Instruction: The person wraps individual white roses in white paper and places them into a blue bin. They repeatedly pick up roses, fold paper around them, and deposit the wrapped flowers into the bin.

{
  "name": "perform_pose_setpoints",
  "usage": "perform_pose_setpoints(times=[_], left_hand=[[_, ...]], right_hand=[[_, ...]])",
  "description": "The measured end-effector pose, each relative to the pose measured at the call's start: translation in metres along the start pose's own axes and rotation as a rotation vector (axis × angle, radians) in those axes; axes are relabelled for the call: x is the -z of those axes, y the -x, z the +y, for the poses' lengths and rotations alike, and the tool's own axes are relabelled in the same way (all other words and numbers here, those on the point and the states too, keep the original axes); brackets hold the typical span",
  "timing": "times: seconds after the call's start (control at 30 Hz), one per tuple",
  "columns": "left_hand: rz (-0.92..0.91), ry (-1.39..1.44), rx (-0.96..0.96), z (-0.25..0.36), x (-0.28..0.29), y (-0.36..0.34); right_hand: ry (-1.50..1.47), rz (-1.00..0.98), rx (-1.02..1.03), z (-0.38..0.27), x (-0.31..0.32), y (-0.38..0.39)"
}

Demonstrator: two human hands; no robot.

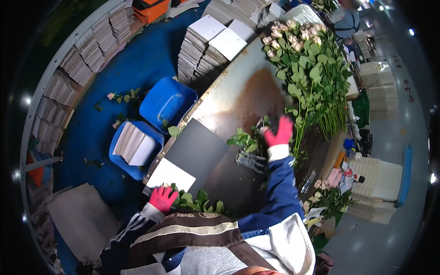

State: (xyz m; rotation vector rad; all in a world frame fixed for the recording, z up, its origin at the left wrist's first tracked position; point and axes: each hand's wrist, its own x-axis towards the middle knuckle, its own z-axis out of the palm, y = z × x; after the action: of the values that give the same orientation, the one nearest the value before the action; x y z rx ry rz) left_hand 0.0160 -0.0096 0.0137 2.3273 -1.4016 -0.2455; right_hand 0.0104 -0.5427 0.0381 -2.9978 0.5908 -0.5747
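Note:
My left hand [162,199] in a pink glove is curled at the worktop's lower left, around part of a leafy rose bunch [197,201], next to a white sheet [173,175] on a dark grey board [201,149]. My right hand [278,132], also gloved pink, is raised over the metal worktop [240,96] with fingers apart, near loose leaves and stems [247,142]. A clear plastic wrapper [249,161] lies below it. A large bundle of pale pink roses [311,73] with long stems covers the worktop's upper right.
Paper stacks [201,43] stand beyond the worktop. Two blue plastic stools [167,98] stand left of it, the nearer holding paper [133,142]. Racks of paper [73,64] line the left. A co-worker [343,23] is at the upper right. More roses [327,201] are at my right.

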Motion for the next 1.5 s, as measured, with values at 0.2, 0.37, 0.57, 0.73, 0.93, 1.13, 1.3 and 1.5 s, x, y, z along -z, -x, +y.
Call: perform_pose_setpoints(times=[0.2,0.37,0.57,0.73,0.93,1.13,1.3,1.5], left_hand=[[0.150,-0.173,-0.066,-0.012,-0.032,0.007],[0.107,-0.181,-0.063,-0.019,-0.059,0.030],[0.057,-0.230,-0.087,-0.015,-0.031,0.013],[0.161,-0.218,-0.069,-0.014,-0.053,0.016],[0.033,-0.027,-0.042,-0.009,-0.015,0.005],[-0.084,-0.002,-0.022,-0.007,-0.014,0.013],[-0.178,0.052,-0.023,0.000,0.003,0.008],[-0.106,-0.058,0.052,0.001,-0.024,0.026]], right_hand=[[0.578,0.277,-0.365,0.124,0.023,-0.288],[0.451,-0.282,-0.528,0.134,0.018,-0.381],[0.276,-0.151,-0.296,0.146,0.023,-0.316],[0.044,-0.097,0.092,0.050,0.072,-0.206],[0.113,-0.327,0.070,-0.052,0.035,-0.096],[-0.303,0.064,0.049,-0.057,0.042,-0.048],[-0.659,0.299,0.317,-0.066,0.097,0.004],[-0.408,0.040,0.458,-0.153,0.184,0.041]])
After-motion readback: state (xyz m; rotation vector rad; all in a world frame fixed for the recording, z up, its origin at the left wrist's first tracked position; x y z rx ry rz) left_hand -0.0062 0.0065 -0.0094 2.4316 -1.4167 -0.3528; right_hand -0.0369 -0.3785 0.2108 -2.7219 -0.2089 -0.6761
